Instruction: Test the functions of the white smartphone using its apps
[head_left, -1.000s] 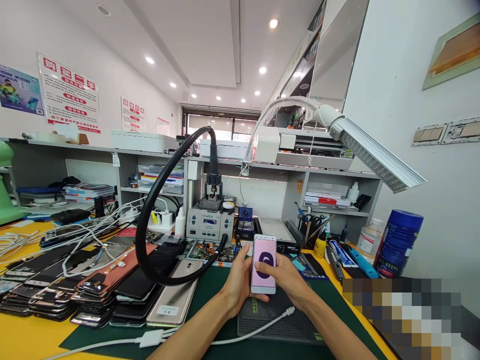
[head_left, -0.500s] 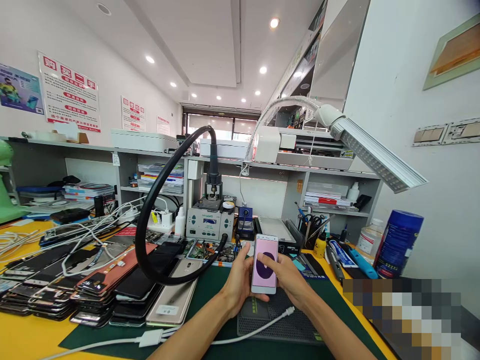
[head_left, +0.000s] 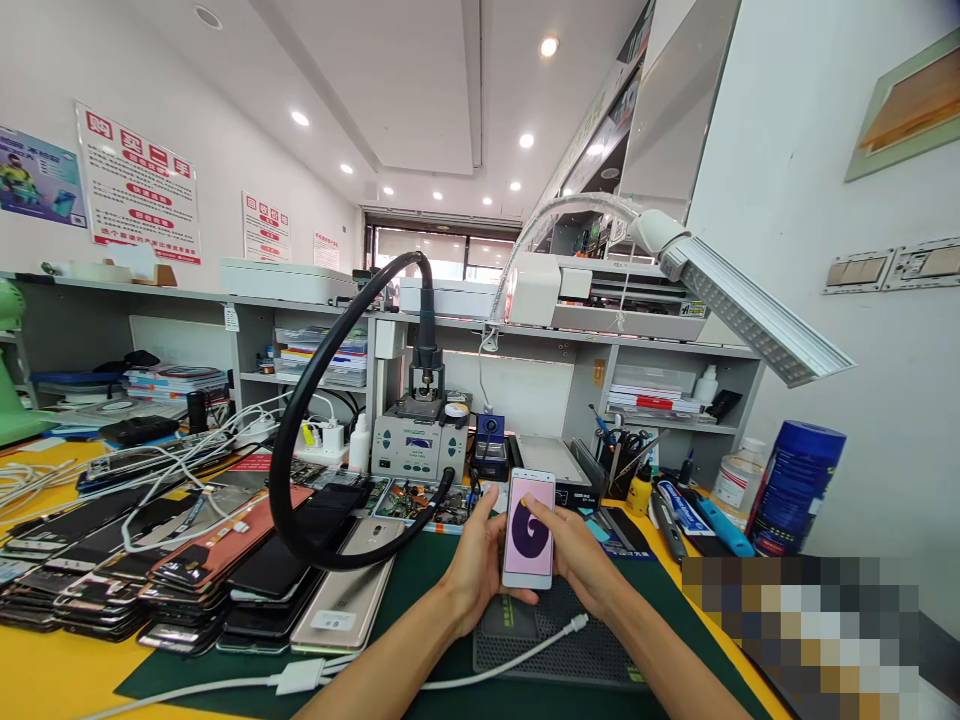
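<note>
A white smartphone (head_left: 529, 572) is held upright above the work mat, its lit pink screen showing a large dark purple round shape. My left hand (head_left: 478, 560) wraps the phone's left side and lower back, thumb pointing up along the edge. My right hand (head_left: 576, 552) grips the right side, and its thumb lies across the upper part of the screen. The fingers behind the phone are mostly hidden. Below the phone lies a dark perforated pad (head_left: 555, 660), with a white charging cable (head_left: 517, 668) running over it.
Stacks of phones (head_left: 187, 580) fill the left. A black hose (head_left: 285, 450) loops up from the hot-air station (head_left: 420, 447). To the right stand a blue can (head_left: 799, 485), a clear bottle (head_left: 739, 475) and a tool holder (head_left: 619, 465). A lamp (head_left: 757, 300) hangs above.
My right thumb has slid slightly up on the screen, uncovering more of the purple shape. The phone and my left hand stay almost where they were.
</note>
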